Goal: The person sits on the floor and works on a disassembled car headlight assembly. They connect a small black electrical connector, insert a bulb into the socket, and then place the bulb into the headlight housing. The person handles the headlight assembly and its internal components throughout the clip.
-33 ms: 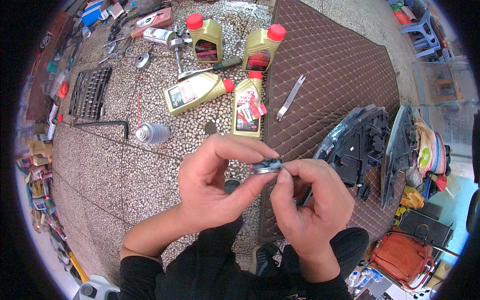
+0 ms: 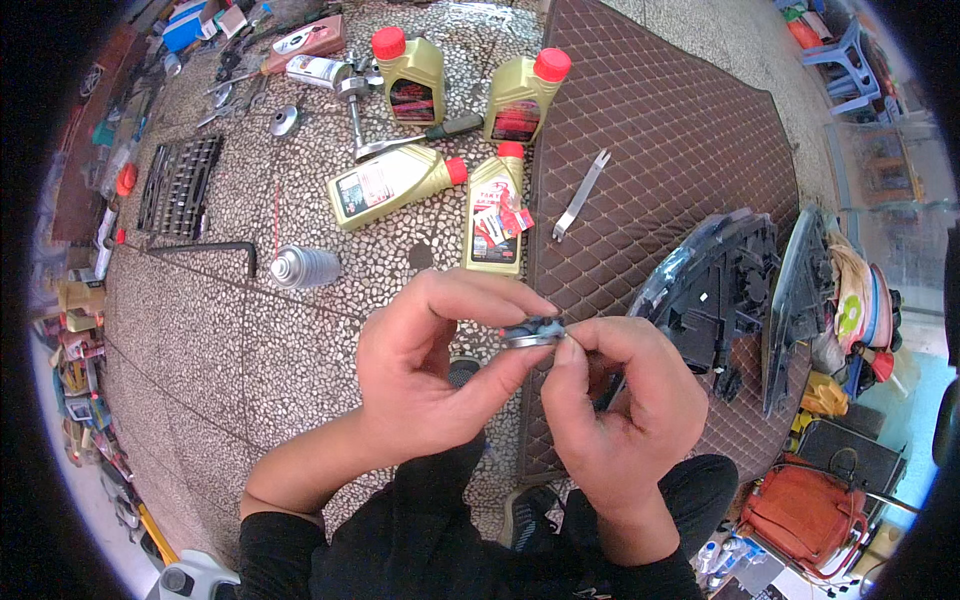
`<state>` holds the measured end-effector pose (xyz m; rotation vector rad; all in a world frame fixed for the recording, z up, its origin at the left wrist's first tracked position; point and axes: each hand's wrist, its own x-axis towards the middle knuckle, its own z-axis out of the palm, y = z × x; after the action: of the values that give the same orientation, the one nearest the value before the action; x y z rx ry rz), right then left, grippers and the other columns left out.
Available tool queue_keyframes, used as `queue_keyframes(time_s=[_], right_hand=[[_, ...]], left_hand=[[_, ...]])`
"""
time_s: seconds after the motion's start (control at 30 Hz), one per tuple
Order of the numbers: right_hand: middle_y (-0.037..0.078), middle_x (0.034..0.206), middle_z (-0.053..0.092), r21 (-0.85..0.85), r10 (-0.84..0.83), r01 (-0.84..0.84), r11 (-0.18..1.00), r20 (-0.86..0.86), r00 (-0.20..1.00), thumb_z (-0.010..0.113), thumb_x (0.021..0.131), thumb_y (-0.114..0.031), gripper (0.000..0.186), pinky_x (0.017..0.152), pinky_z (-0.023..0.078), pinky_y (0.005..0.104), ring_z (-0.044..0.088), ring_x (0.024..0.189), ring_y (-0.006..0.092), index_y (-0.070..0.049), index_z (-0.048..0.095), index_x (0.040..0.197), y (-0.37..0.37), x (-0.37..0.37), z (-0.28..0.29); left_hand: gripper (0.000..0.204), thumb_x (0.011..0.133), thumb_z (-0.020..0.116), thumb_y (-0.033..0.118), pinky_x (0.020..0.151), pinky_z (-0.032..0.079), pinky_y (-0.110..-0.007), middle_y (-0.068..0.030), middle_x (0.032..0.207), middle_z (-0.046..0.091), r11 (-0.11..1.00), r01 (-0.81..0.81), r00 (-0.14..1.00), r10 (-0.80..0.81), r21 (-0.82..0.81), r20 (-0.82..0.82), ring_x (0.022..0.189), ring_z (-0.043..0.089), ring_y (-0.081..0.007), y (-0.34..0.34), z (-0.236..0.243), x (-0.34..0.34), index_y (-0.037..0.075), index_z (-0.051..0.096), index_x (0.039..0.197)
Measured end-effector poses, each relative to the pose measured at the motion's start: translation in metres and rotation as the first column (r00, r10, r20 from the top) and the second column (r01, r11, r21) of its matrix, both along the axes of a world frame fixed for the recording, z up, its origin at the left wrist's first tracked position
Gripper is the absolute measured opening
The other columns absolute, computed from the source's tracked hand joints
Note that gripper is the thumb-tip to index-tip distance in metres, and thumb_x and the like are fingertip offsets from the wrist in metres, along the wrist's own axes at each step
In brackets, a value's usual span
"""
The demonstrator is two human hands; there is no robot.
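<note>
My left hand (image 2: 425,365) pinches a small round part (image 2: 530,333) between thumb and fingers. It has a shiny metal rim below and dark, bluish-grey pieces on top; its exact kind cannot be made out. Closed at the part's right edge, my right hand (image 2: 630,400) has thumb and forefinger pressed together. Whatever lies between those two fingertips is too small to name. Both hands are held up over the edge of a brown quilted mat (image 2: 660,130).
Gold bottles with red caps, one lying down (image 2: 385,187), are beyond my hands. A spray can (image 2: 305,267) and a socket set (image 2: 180,187) lie left on the speckled floor. On the mat are a metal pry tool (image 2: 582,195) and large black curved panels (image 2: 715,295).
</note>
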<state>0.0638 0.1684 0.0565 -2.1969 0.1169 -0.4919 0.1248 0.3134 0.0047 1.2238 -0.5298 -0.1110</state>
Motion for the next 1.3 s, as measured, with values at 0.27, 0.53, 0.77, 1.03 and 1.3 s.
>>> queue_keyframes(time_s=[0.27,0.53,0.77,1.03,1.3], right_hand=[[0.004,0.078,0.065,0.349,-0.170,0.190,0.918,-0.088,0.981,0.071,0.085,0.001,0.009,0.057,0.048,0.0234,0.059,0.064,0.0068,0.000,0.065,0.092,0.014,-0.005,-0.009],[0.000,0.073,0.054,0.289,-0.066,0.113,0.951,-0.169,0.983,0.055,0.098,-0.004,0.016,0.055,0.034,0.0233,0.046,0.064,0.0041,-0.001,0.053,0.083,-0.016,0.000,-0.008],[0.003,0.076,0.069,0.116,0.013,0.020,0.993,-0.279,0.960,0.060,0.087,0.010,0.017,0.058,0.043,0.0179,0.056,0.064,0.0026,0.003,0.071,0.097,-0.015,-0.001,-0.007],[0.006,0.084,0.073,0.154,-0.001,0.033,0.988,-0.201,0.980,0.068,0.089,0.005,0.009,0.063,0.047,0.0184,0.063,0.071,0.0059,0.004,0.071,0.097,-0.014,-0.005,0.009],[0.006,0.074,0.067,0.097,0.049,-0.038,0.994,-0.108,0.993,0.076,0.085,-0.005,0.013,0.048,0.043,0.0242,0.058,0.052,0.0099,-0.003,0.070,0.096,-0.012,0.002,0.003]], left_hand=[[0.029,0.085,0.073,-0.009,0.095,0.052,-0.035,-0.0205,0.111,0.067,0.992,-0.008,0.987,-0.011,-0.123,-0.160,0.105,0.067,-0.0227,-0.007,0.000,-0.007,-0.002,0.053,0.106],[0.030,0.087,0.071,-0.010,0.099,0.051,-0.034,-0.0168,0.113,0.066,0.990,-0.031,0.932,-0.022,-0.141,-0.361,0.106,0.065,-0.0173,0.002,-0.001,-0.003,-0.003,0.053,0.110],[0.030,0.086,0.071,-0.011,0.100,0.051,-0.034,-0.0160,0.112,0.067,0.986,-0.003,0.937,-0.056,-0.169,-0.344,0.108,0.065,-0.0182,0.000,0.000,-0.003,-0.004,0.054,0.110],[0.029,0.086,0.072,-0.009,0.098,0.052,-0.035,-0.0166,0.108,0.068,0.995,-0.016,0.968,-0.010,-0.101,-0.251,0.106,0.066,-0.0212,-0.003,0.002,-0.004,-0.004,0.054,0.108],[0.031,0.083,0.076,-0.007,0.095,0.053,-0.035,-0.0174,0.108,0.068,0.999,-0.038,0.990,0.035,-0.026,-0.134,0.105,0.067,-0.0227,-0.002,0.004,-0.004,-0.004,0.059,0.108]])
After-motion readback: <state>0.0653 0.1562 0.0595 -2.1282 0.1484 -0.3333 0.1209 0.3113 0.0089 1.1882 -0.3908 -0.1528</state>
